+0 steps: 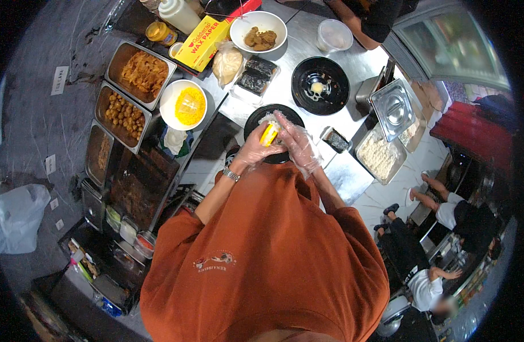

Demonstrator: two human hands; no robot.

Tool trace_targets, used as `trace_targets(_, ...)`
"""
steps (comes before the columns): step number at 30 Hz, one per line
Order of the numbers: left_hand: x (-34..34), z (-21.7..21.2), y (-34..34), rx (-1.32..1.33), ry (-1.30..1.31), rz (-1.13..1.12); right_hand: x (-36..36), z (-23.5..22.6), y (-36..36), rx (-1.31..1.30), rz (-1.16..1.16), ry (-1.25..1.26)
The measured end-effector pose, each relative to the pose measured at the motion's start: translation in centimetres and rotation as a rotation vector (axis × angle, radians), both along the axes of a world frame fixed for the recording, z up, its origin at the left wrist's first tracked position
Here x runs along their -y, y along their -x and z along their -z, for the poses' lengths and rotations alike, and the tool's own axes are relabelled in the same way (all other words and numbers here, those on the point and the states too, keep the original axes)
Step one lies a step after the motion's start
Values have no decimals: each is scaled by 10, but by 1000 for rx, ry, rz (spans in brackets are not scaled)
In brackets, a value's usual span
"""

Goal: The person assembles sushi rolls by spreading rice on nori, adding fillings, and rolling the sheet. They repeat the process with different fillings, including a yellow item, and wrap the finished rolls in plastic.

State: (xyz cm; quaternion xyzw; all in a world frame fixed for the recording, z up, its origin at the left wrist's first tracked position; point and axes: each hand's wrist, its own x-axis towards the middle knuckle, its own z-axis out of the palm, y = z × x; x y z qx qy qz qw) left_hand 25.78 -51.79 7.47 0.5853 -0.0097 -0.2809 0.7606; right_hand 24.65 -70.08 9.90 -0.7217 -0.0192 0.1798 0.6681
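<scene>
Both of my hands wear clear plastic gloves and meet above a black bowl [256, 118] at the near edge of the steel table. My left hand [255, 147] curls round a white clump that looks like rice, with a bright yellow piece [269, 134] on it. Against the far and right side of this rice ball, my right hand [299, 143] presses with cupped fingers. Part of the clump is hidden by the fingers. To the right of my right hand lies a small dark seaweed-wrapped piece in clear wrap [336, 139].
Ahead sit a black bowl with white residue [320, 71], packed seaweed sheets [255, 77] and a white bowl of brown pieces [258, 32]. Left are a bowl of yellow bits [190, 106] and steel food pans [142, 74]. Right stands a rice pan [380, 154]. Another person's arm [356, 25] reaches in.
</scene>
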Motion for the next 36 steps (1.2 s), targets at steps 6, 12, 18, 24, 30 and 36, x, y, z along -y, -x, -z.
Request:
trace_targets(6,3,-4,-3,347,-469,12,-10,-1,2,382,-5,390)
trace_targets(12,10,-9,-5,361,-557,-40,-19,3,5,285,71,387)
trace_targets(18,15,-18,-9,369,-607,-82,-20,-13,-1,549,95,592)
trace_targets(24,7,-19,-4,290,-787,-5,-27,-4,2,489,62,386)
trace_targets(30,6,-14,2,242,-715,-73,-33,3,11,192,177,198)
trace_targets(36,10,-7,4,339,-658,-103,-27,12,9,-18,166,169)
